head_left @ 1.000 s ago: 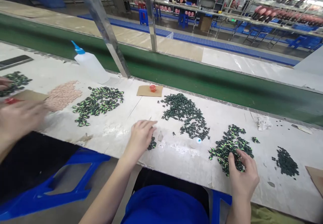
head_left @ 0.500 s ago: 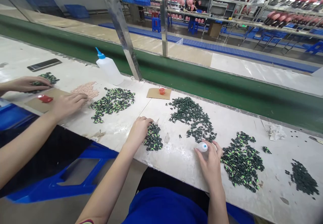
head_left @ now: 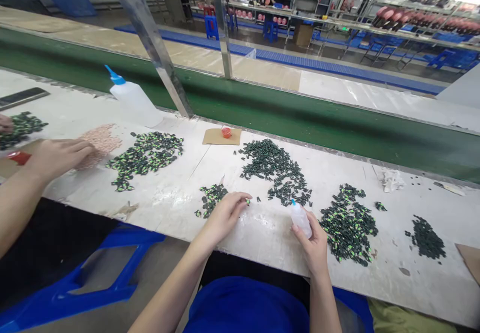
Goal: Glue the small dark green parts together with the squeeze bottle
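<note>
My right hand [head_left: 315, 238] is closed around a small white squeeze bottle [head_left: 301, 219] whose blue tip points up and away from me. My left hand [head_left: 228, 213] pinches a small black-and-green piece [head_left: 248, 202] between thumb and fingertips, just above the table. Beside that hand lies a small pile of black-and-green pieces [head_left: 212, 198]. A heap of plain dark green pieces [head_left: 268, 160] spreads beyond both hands. To the right of the bottle is a larger black-and-green pile [head_left: 348, 228].
At left, a co-worker's hand [head_left: 62, 158] touches a pinkish heap [head_left: 99, 140]. A large white bottle [head_left: 135, 103] leans near a metal post [head_left: 157, 53]. A red cup [head_left: 226, 132] sits on cardboard [head_left: 210, 136]. Another dark pile [head_left: 427, 238] lies far right.
My left hand has moved right from the small pile, with a piece now in its fingers. The squeeze bottle has been tipped more upright in my right hand. The view has shifted right.
</note>
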Demonstrator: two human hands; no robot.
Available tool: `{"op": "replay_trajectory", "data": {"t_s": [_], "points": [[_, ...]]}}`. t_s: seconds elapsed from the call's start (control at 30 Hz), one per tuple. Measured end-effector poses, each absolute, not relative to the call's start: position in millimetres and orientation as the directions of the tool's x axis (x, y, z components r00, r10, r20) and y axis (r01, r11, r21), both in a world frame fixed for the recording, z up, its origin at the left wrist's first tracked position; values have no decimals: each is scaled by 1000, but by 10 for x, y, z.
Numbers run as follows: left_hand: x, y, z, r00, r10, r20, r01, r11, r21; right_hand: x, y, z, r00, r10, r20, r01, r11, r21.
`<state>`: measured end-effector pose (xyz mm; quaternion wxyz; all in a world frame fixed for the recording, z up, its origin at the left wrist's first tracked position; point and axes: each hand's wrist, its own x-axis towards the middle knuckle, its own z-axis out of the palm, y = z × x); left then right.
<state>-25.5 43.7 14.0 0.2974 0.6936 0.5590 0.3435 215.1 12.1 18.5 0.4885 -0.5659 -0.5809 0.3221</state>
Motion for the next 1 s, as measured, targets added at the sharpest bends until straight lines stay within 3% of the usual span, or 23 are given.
{"op": "replay_trajectory", "data": {"t_s": [0.1,0.2,0.33,0.53,1.0], "points": [[18,340,68,223,972,77,565,-194,802,2186,97,156,263,957,122,198,70,-978],[148,266,8,164,984,76,661,-167,731,2209,82,116,368,929,30,89,-3,-996],[124,243,-23,106,988,113,720,-154,676,2163,75,158,358,930,-82,14,-93,-996],[49,304,-30,203,971,128,616,-228,754,2009,84,252,335,940,-65,56,-89,-994],[73,312,-67,128,987,101,599,-158,785,1866,106,86,392,917,-72,172,-150,-974]]}}
